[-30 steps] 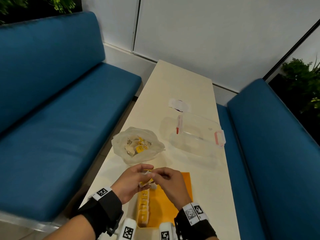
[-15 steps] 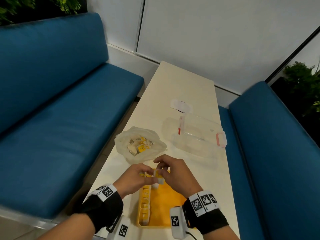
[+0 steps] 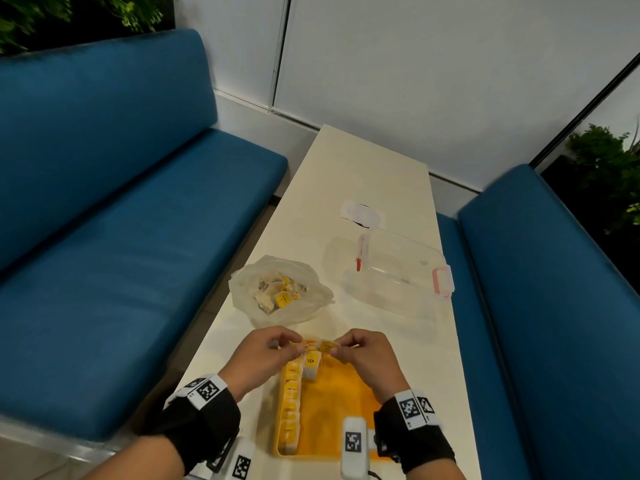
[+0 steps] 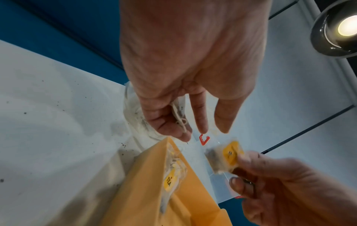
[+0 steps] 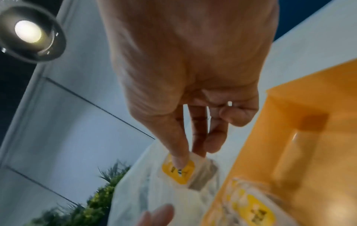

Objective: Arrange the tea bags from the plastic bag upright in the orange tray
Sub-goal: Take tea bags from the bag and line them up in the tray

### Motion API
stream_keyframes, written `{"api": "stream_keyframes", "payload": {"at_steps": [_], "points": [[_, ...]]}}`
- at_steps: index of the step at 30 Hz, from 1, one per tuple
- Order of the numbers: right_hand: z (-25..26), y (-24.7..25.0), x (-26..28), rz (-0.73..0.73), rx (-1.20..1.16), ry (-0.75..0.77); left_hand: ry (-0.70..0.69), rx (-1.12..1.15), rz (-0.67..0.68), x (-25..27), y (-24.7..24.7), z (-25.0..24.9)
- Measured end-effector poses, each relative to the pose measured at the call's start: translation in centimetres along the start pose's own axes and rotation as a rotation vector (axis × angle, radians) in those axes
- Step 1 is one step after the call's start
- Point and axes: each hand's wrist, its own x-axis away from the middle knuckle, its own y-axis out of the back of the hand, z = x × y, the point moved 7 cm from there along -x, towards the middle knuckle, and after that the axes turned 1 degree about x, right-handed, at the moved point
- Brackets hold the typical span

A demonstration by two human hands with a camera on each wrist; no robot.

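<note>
1. My right hand (image 3: 363, 351) pinches a tea bag (image 5: 183, 171) above the far end of the orange tray (image 3: 332, 410).
2. My left hand (image 3: 263, 355) pinches its string (image 4: 179, 119).
3. Upright tea bags (image 3: 291, 403) line the tray's left wall.
4. The plastic bag (image 3: 280, 292) lies just beyond on the tabletop (image 3: 363, 174); a clear box (image 3: 391, 275) sits to its right.

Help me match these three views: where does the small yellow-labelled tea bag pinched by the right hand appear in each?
Head: tea bag centre, between both hands, above the orange plastic tray.
Left wrist: lower right, in the right hand.
Right wrist: lower centre, at the fingertips.
Shared landmark: the orange tray.
</note>
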Motion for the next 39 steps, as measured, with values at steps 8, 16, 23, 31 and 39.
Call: {"api": "stream_keyframes", "payload": {"at_steps": [8, 16, 23, 31, 39], "points": [[-4.7, -2.6, -0.1, 0.248, 0.039, -0.174, 0.167, -0.178, -0.063, -0.7, 0.2, 4.0], [-8.0, -5.1, -1.7, 0.226, 0.047, -0.308, 0.181, -0.252, -0.05, -0.6, -0.9, 5.6], [-8.7, -6.2, -2.4, 0.127, -0.058, -0.367, 0.195, -0.23, -0.04, -0.6, -0.8, 5.8], [-9.3, -6.9, -3.0, 0.013, -0.126, -0.38, 0.223, -0.238, -0.018, -0.6, -0.8, 5.7], [-9.5, -7.1, -3.1, -0.036, -0.155, -0.385, 0.227, -0.232, 0.001, -0.3, -0.7, 5.2]]}}
